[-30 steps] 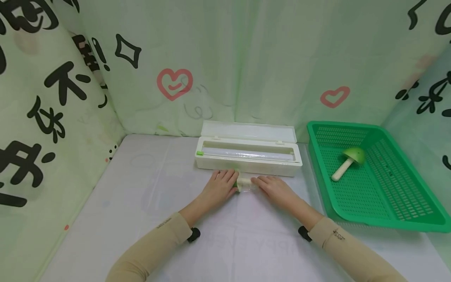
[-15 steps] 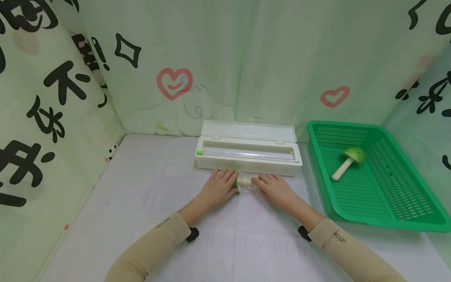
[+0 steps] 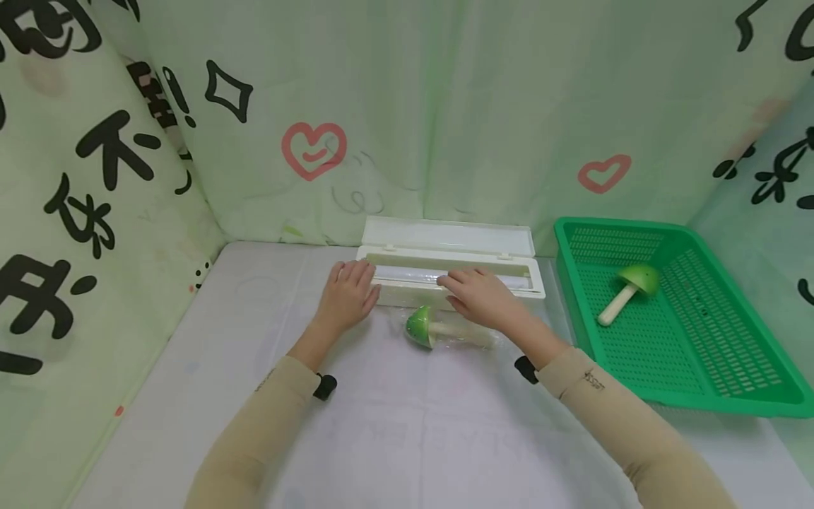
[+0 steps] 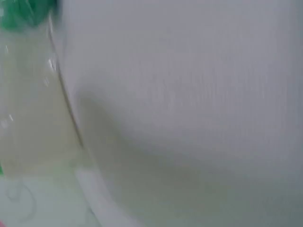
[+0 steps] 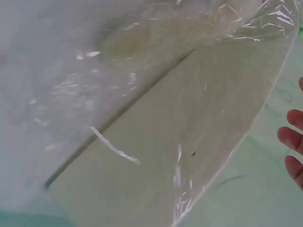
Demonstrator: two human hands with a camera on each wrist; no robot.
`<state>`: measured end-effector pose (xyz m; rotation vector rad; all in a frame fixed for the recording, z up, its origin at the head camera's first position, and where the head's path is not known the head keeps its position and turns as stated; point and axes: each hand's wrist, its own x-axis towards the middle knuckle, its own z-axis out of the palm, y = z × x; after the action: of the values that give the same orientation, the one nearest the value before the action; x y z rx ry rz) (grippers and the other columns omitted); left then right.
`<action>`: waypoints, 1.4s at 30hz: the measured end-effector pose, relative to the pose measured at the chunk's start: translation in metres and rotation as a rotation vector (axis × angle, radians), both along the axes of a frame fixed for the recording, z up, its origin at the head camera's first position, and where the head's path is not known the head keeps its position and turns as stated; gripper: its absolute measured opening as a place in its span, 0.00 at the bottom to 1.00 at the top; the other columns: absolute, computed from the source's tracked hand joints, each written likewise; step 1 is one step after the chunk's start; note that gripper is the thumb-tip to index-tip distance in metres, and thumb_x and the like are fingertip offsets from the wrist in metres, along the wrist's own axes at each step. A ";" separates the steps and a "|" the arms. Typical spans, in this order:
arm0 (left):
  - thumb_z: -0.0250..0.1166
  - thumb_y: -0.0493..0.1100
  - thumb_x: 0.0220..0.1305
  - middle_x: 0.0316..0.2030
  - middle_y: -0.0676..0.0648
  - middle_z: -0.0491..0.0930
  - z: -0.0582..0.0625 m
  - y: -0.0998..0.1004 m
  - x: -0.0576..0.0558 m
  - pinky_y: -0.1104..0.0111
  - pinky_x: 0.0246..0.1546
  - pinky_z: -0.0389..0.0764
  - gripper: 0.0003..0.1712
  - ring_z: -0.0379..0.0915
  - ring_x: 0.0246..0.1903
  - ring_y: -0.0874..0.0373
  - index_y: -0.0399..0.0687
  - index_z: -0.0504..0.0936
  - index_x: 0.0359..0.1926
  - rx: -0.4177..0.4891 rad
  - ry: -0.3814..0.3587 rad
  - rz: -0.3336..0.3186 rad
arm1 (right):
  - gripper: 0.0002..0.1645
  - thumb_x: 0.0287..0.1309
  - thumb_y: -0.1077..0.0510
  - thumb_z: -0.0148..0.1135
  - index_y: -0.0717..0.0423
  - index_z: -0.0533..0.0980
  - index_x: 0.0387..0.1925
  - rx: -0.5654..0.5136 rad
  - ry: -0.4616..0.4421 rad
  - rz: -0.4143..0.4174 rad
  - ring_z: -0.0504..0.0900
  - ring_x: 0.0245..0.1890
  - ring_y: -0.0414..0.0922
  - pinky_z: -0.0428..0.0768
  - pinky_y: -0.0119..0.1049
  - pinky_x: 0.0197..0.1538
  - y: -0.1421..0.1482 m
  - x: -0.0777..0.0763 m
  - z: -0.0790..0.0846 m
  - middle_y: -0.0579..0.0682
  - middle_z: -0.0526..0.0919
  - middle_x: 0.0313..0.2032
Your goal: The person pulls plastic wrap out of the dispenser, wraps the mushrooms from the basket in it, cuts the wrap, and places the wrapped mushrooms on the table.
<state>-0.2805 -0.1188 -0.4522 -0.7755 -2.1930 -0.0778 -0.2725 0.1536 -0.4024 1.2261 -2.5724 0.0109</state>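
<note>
In the head view a toy mushroom (image 3: 419, 327) with a green cap and pale stem lies sideways on the white table, wrapped in crinkled clear film. Behind it stands a white cling film box (image 3: 407, 294), its lid raised and a roll (image 3: 407, 273) inside. My left hand (image 3: 345, 297) is at the box's left end, fingers loosely extended. Over the box's front wall reaches my right hand (image 3: 481, 300), partly covering box and roll. Clear film (image 5: 208, 127) spreads across the right wrist view, with that hand's fingers (image 5: 289, 138) apart at the edge. No hand shows in the left wrist view.
A green plastic basket (image 3: 575, 332) stands at the right, holding another green-capped mushroom (image 3: 639, 281). Pale green curtains (image 3: 483, 127) with hearts and black writing enclose the table's back and sides.
Both hands have let go of the wrapped mushroom, leaving it on the table. They have moved forward to the box, the left hand also shifting left.
</note>
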 end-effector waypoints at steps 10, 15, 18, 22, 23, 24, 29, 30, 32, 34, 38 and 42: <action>0.32 0.70 0.63 0.49 0.36 0.71 -0.013 -0.021 -0.015 0.52 0.52 0.61 0.45 0.65 0.50 0.43 0.32 0.69 0.51 0.085 -0.265 0.076 | 0.14 0.62 0.54 0.54 0.52 0.72 0.48 -0.030 -0.030 -0.008 0.76 0.40 0.48 0.72 0.43 0.45 -0.063 -0.045 -0.007 0.49 0.75 0.40; 0.38 0.73 0.59 0.53 0.37 0.68 -0.017 -0.023 -0.018 0.53 0.55 0.58 0.46 0.62 0.54 0.44 0.34 0.67 0.53 0.086 -0.398 0.118 | 0.13 0.63 0.54 0.52 0.51 0.72 0.48 -0.041 -0.089 0.001 0.75 0.42 0.47 0.72 0.42 0.45 -0.094 -0.052 -0.006 0.48 0.75 0.41; 0.54 0.66 0.57 0.52 0.38 0.68 -0.020 -0.025 -0.020 0.54 0.55 0.58 0.39 0.61 0.53 0.45 0.35 0.68 0.51 0.105 -0.424 0.113 | 0.13 0.63 0.54 0.52 0.51 0.72 0.48 -0.024 -0.102 0.011 0.75 0.42 0.47 0.72 0.41 0.45 -0.110 -0.053 -0.004 0.48 0.74 0.42; 0.65 0.57 0.50 0.49 0.39 0.69 -0.026 -0.027 -0.022 0.55 0.53 0.60 0.33 0.63 0.51 0.45 0.37 0.68 0.47 0.172 -0.387 0.062 | 0.13 0.63 0.52 0.51 0.50 0.72 0.47 0.014 -0.106 -0.003 0.74 0.42 0.45 0.71 0.39 0.44 -0.123 -0.053 -0.005 0.47 0.74 0.41; 0.65 0.57 0.49 0.48 0.39 0.69 -0.028 -0.027 -0.023 0.55 0.53 0.60 0.33 0.63 0.50 0.45 0.37 0.68 0.46 0.188 -0.376 0.047 | 0.13 0.63 0.51 0.51 0.49 0.72 0.47 0.023 -0.107 -0.010 0.74 0.42 0.45 0.70 0.39 0.44 -0.125 -0.053 -0.005 0.46 0.74 0.41; 0.66 0.57 0.49 0.48 0.39 0.69 -0.029 -0.027 -0.024 0.55 0.53 0.60 0.33 0.63 0.50 0.45 0.37 0.67 0.46 0.201 -0.372 0.039 | 0.14 0.63 0.50 0.51 0.49 0.72 0.47 0.032 -0.108 -0.016 0.74 0.42 0.45 0.70 0.39 0.44 -0.127 -0.053 -0.005 0.46 0.74 0.42; 0.67 0.55 0.47 0.51 0.39 0.68 -0.031 -0.029 -0.024 0.53 0.54 0.59 0.35 0.61 0.53 0.45 0.37 0.67 0.50 0.233 -0.412 0.045 | 0.16 0.64 0.47 0.49 0.49 0.73 0.47 0.073 -0.095 -0.031 0.74 0.40 0.45 0.69 0.38 0.42 -0.132 -0.052 -0.008 0.46 0.74 0.41; 0.67 0.54 0.47 0.52 0.39 0.68 -0.031 -0.029 -0.024 0.53 0.55 0.59 0.35 0.61 0.53 0.45 0.38 0.67 0.50 0.235 -0.421 0.050 | 0.17 0.64 0.46 0.49 0.49 0.73 0.48 0.079 -0.093 -0.032 0.74 0.40 0.45 0.69 0.38 0.41 -0.132 -0.052 -0.008 0.46 0.74 0.41; 0.67 0.54 0.48 0.53 0.40 0.68 -0.031 -0.030 -0.024 0.53 0.55 0.59 0.35 0.61 0.54 0.45 0.39 0.68 0.52 0.237 -0.437 0.056 | 0.17 0.64 0.46 0.48 0.49 0.73 0.49 0.087 -0.092 -0.036 0.74 0.41 0.45 0.69 0.38 0.42 -0.134 -0.052 -0.009 0.46 0.74 0.41; 0.67 0.54 0.48 0.53 0.40 0.68 -0.031 -0.030 -0.024 0.52 0.55 0.58 0.34 0.61 0.54 0.44 0.39 0.69 0.52 0.240 -0.450 0.056 | 0.18 0.64 0.46 0.48 0.48 0.72 0.50 0.102 -0.091 -0.041 0.74 0.42 0.45 0.69 0.38 0.43 -0.135 -0.052 -0.009 0.46 0.74 0.41; 0.64 0.56 0.51 0.54 0.39 0.65 -0.030 -0.030 -0.025 0.51 0.56 0.57 0.33 0.59 0.55 0.44 0.38 0.68 0.51 0.241 -0.517 0.073 | 0.19 0.66 0.47 0.46 0.45 0.70 0.55 0.157 -0.086 -0.048 0.74 0.43 0.46 0.69 0.40 0.46 -0.137 -0.052 -0.009 0.47 0.73 0.41; 0.49 0.68 0.56 0.56 0.39 0.62 -0.028 -0.030 -0.025 0.51 0.57 0.55 0.39 0.56 0.57 0.43 0.39 0.65 0.52 0.201 -0.594 0.105 | 0.22 0.67 0.47 0.41 0.42 0.65 0.61 0.210 -0.091 -0.072 0.73 0.45 0.47 0.67 0.44 0.51 -0.134 -0.053 -0.011 0.47 0.73 0.46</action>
<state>-0.3056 -0.1486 -0.4803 -0.5672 -2.7222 -0.5257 -0.3256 0.0194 -0.4137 1.2286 -2.7521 -0.2288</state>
